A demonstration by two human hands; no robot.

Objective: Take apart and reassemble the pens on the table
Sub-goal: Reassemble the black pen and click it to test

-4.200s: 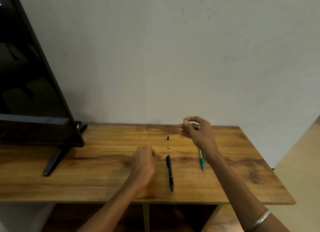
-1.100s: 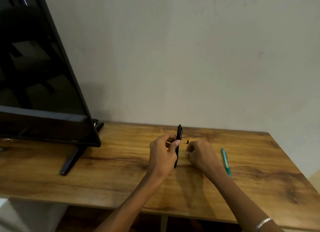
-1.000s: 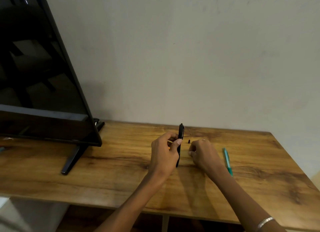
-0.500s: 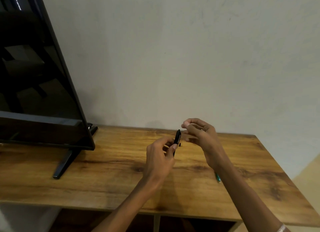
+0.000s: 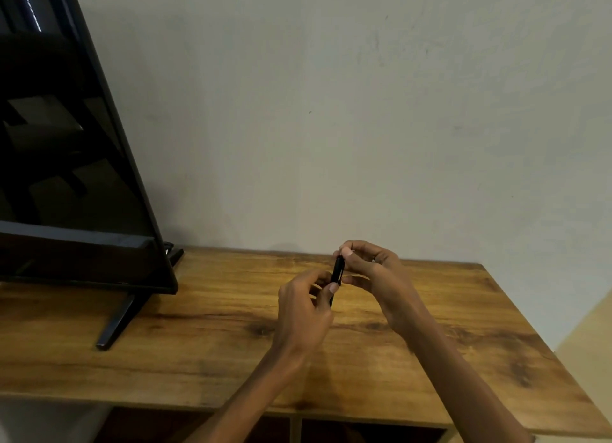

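A black pen point(image 5: 337, 272) stands nearly upright above the wooden table point(image 5: 205, 336). My left hand point(image 5: 303, 313) grips its lower part between thumb and curled fingers. My right hand point(image 5: 376, 277) is at the pen's top end, thumb and forefinger pinching it; whether a small part sits between those fingertips is too small to tell. The green pen and the small black piece seen earlier are hidden behind my right arm and hands.
A large black screen point(image 5: 66, 164) on a slanted foot point(image 5: 119, 320) fills the left side of the table. A pale wall point(image 5: 364, 111) stands right behind the table's far edge. The table's right edge point(image 5: 543, 336) runs diagonally near my right forearm.
My left hand picked the black pen up from the table and holds it upright. My right hand rose from the tabletop and closed in on the pen's top end.
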